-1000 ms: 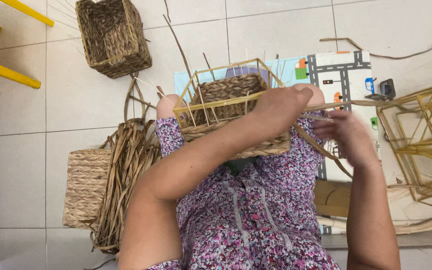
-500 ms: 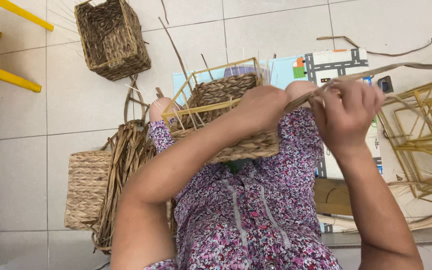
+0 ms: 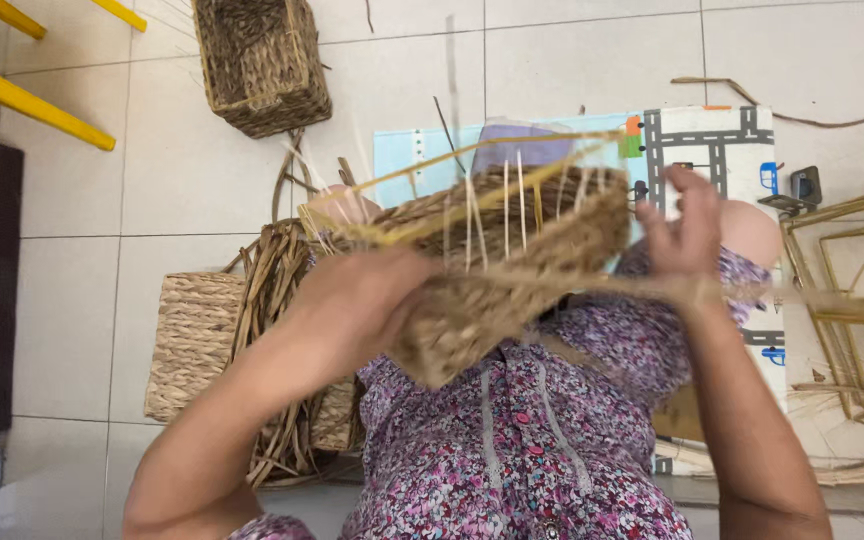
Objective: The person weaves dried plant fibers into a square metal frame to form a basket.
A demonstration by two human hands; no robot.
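Note:
A half-woven straw basket point(image 3: 512, 250) on a yellow wire frame sits tilted over my lap, its thin uprights sticking up. My left hand point(image 3: 357, 305) grips the basket's near left side. My right hand point(image 3: 687, 235) is at the basket's right end, fingers raised, with a long straw strand point(image 3: 802, 298) running under it and off to the right. Below the basket I see my floral-print clothing point(image 3: 522, 450).
A finished woven basket point(image 3: 262, 60) lies on the tiled floor at the top. A flat woven basket point(image 3: 192, 340) and a bundle of straw strands point(image 3: 272, 330) lie at my left. Bare yellow wire frames point(image 3: 852, 300) stand at the right. A yellow chair leg point(image 3: 22, 90) shows top left.
The basket has tilted and come closer to the camera. My left hand shifted down to its near side; my right hand opened its fingers and pulled the strand out to the right.

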